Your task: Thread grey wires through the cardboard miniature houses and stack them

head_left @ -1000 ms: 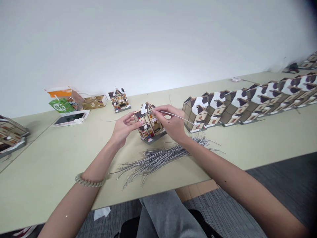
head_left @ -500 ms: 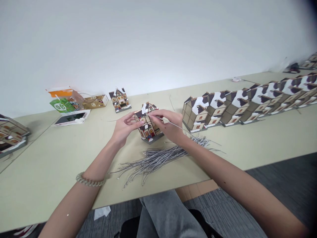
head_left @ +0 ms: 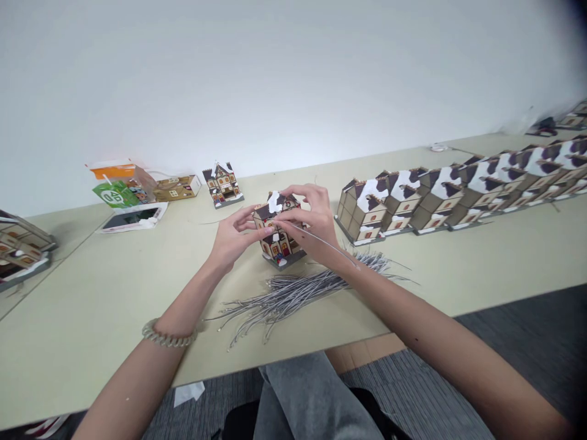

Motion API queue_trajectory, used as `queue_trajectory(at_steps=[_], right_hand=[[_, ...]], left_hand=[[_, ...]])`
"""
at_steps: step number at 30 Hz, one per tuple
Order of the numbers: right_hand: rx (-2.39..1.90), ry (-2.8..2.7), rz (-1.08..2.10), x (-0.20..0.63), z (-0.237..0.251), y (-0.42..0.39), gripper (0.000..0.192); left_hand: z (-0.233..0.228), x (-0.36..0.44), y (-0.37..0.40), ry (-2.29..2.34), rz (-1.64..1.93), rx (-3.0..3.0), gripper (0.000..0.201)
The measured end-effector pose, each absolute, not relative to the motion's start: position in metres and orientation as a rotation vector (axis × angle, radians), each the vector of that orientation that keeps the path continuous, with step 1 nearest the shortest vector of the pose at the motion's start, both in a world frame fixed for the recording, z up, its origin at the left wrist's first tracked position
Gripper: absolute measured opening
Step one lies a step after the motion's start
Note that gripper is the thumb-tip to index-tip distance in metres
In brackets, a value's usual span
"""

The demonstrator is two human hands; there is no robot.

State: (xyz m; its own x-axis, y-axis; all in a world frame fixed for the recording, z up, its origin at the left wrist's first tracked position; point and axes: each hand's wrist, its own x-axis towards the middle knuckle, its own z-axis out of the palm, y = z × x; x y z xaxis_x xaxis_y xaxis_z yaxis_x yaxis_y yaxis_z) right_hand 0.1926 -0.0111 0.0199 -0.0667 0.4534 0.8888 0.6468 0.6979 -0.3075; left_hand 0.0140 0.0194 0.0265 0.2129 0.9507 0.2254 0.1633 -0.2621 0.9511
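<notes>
A small model house [head_left: 280, 245] with a snowy dark roof stands on the table in front of me. My left hand [head_left: 236, 238] grips its left side, thumb on the front. At the front of the roof, my right hand [head_left: 313, 221] pinches a thin grey cord [head_left: 328, 243] between thumb and finger; the cord's tail trails back over my right wrist. The other fingers of that hand rest near the roof's right side. Whether the cord's tip enters the house is hidden by my fingers. Just below lies a bundle of similar grey cords [head_left: 293, 296].
To the right runs a row of similar model houses [head_left: 367, 211]. One house front [head_left: 223, 185] stands near the wall. At the left are a phone [head_left: 134, 219], a green packet [head_left: 117, 194], a gold box [head_left: 177, 187] and another model house [head_left: 22, 247]. The table edge [head_left: 284, 356] is close to me.
My right hand's fingers have lifted and spread toward the roof's right side. The cord's tail has swung lower over my wrist. The house has shifted slightly right.
</notes>
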Motion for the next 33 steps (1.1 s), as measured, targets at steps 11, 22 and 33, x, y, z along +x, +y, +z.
queue_trajectory(at_steps=[11, 22, 33], right_hand=[[-0.834, -1.709, -0.169, 0.1917, 0.021, -0.0099, 0.009], [-0.754, -1.686, -0.154, 0.1909, 0.0188, -0.0074, 0.008], [-0.754, -1.699, -0.222, 0.1907, 0.0168, -0.0058, 0.01]], left_hand=[[0.0241, 0.0132, 0.0212, 1.083, 1.147, 1.638, 0.063], [0.023, 0.013, 0.0223, 1.091, 1.142, 1.638, 0.068], [0.0213, 0.0141, 0.0225, 1.023, 1.131, 1.66, 0.069]])
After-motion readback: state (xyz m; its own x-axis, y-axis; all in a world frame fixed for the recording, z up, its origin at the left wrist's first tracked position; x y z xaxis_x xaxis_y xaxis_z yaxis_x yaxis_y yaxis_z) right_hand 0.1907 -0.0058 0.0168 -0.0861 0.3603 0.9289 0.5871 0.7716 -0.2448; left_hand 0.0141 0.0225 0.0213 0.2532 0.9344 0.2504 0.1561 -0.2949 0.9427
